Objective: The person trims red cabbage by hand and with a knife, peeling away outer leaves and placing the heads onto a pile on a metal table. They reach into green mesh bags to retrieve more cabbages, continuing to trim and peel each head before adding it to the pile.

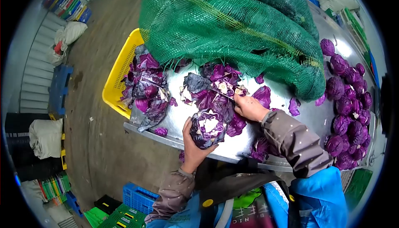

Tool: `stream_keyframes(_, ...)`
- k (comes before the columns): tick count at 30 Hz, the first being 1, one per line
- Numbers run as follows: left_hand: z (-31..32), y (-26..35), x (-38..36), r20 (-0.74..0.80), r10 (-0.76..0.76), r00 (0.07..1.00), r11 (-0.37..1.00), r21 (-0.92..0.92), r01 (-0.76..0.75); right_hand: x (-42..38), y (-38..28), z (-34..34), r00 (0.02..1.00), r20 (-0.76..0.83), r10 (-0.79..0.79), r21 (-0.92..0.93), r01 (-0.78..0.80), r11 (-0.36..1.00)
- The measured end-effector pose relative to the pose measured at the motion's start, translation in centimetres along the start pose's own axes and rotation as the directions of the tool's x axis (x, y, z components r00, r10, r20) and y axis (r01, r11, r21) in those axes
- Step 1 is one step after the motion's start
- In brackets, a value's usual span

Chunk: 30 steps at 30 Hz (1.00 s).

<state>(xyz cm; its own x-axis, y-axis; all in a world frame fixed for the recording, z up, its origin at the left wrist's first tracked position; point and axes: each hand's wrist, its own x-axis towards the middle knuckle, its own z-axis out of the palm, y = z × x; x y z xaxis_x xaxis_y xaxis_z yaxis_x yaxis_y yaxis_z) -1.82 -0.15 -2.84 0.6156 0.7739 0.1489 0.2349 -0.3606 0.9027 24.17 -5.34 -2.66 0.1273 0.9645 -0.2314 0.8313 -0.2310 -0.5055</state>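
Purple cabbage head (208,128) cupped in left hand (192,147) at steel table (291,122) edge, cut stem face up for trimming. Right hand (248,106) closed on knife (220,93), blade over scrap leaves (216,86). Trimmed heads (347,115) piled right, beside green net sack (232,24).

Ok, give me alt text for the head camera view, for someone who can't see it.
A person's left hand holds a purple cabbage stem-up over a metal table while the right hand holds a knife. A green mesh sack lies behind, trimmed cabbages are heaped at right, and loose leaves fill a yellow crate at left.
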Motion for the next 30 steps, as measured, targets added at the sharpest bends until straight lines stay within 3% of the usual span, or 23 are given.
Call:
stream_keyframes(6, 0.1, -0.1, -0.7, -0.011, 0.015, 1.000, 1.000, 0.019, -0.015, -3.6, -3.3, -2.1, 0.997, 0.005, 0.081, 0.145, -0.081, 0.986)
stream_keyframes(10, -0.2, 0.1, -0.2, 0.006, 0.042, 0.999, 0.998, 0.043, -0.042, -5.1, -4.0, -1.1, 0.990, -0.089, 0.112, 0.087, -0.104, 0.991)
stream_keyframes(12, -0.3, 0.1, 0.8, -0.041, -0.105, 0.994, 0.981, -0.168, 0.096, -5.3, -5.4, -1.1, 0.985, -0.149, 0.085, 0.005, -0.085, 0.996)
stream_keyframes(13, -0.6, -0.4, 1.4, -0.063, -0.253, 0.965, 0.917, -0.333, 0.218, -5.3, -6.0, -1.6, 0.985, -0.163, 0.054, 0.037, -0.048, 0.998)
stream_keyframes(14, -1.0, -0.9, 2.1, -0.054, -0.397, 0.916, 0.809, -0.493, 0.321, -5.5, -6.3, -2.0, 0.984, -0.178, 0.026, 0.066, -0.014, 0.998)
stream_keyframes(15, -2.3, 0.4, 3.3, 0.086, -0.609, 0.788, 0.489, -0.743, 0.458, -6.0, -6.5, -2.6, 0.982, -0.185, 0.029, 0.059, -0.019, 0.998)
stream_keyframes(16, -3.6, -0.8, 3.9, 0.154, -0.673, 0.723, 0.350, -0.795, 0.495, -6.7, -6.6, -3.0, 0.978, -0.195, 0.069, 0.188, -0.032, 0.982)
stream_keyframes(17, -4.9, -1.6, 4.6, 0.250, -0.623, 0.741, 0.194, -0.869, 0.456, -7.4, -6.6, -3.2, 0.973, -0.200, 0.110, 0.315, -0.043, 0.948)
stream_keyframes(18, -6.0, -2.2, 5.5, 0.333, -0.553, 0.764, 0.026, -0.909, 0.416, -8.4, -4.9, -2.2, 0.953, -0.273, 0.131, 0.331, -0.035, 0.943)
stream_keyframes(20, -7.8, -4.8, 6.7, 0.163, -0.641, 0.750, 0.021, -0.973, 0.230, -11.3, -1.8, -0.9, 0.868, -0.412, 0.279, 0.366, -0.123, 0.922)
stream_keyframes(21, -9.0, -6.2, 7.7, 0.180, -0.731, 0.658, -0.269, -0.962, -0.036, -12.9, -0.6, -0.4, 0.807, -0.499, 0.316, 0.352, -0.144, 0.925)
stream_keyframes(22, -10.7, -6.4, 8.5, 0.297, -0.641, 0.708, -0.546, -0.825, -0.148, -14.8, 0.5, 0.1, 0.736, -0.582, 0.346, 0.340, -0.166, 0.926)
stream_keyframes(24, -11.3, -6.3, 10.2, -0.198, -0.618, 0.761, 0.024, -0.972, -0.233, -18.9, 3.0, 1.3, 0.588, -0.146, 0.796, 0.682, -0.522, 0.511)
stream_keyframes(25, -11.5, -4.6, 11.2, -0.250, -0.682, 0.687, 0.113, -0.964, -0.239, -21.0, 4.8, 3.9, 0.606, -0.250, 0.755, 0.649, -0.474, 0.595)
stream_keyframes(26, -11.3, -3.8, 11.2, -0.254, -0.678, 0.689, 0.109, -0.963, -0.248, -22.2, 5.8, 6.4, 0.617, -0.352, 0.704, 0.608, -0.421, 0.673)
stream_keyframes(27, -10.7, -3.1, 10.8, -0.276, -0.581, 0.766, 0.302, -0.947, -0.112, -21.9, 4.0, 6.7, 0.603, -0.233, 0.763, 0.538, -0.574, 0.617)
stream_keyframes(28, -10.1, -2.2, 10.3, -0.262, -0.473, 0.841, 0.496, -0.869, 0.007, -22.0, 4.9, 10.2, 0.640, -0.325, 0.696, 0.412, -0.567, 0.713)
stream_keyframes(30, -8.3, 1.2, 8.7, -0.142, -0.402, 0.904, 0.575, -0.808, 0.129, -17.2, 0.3, 7.5, 0.696, -0.135, 0.705, 0.465, -0.584, 0.665)
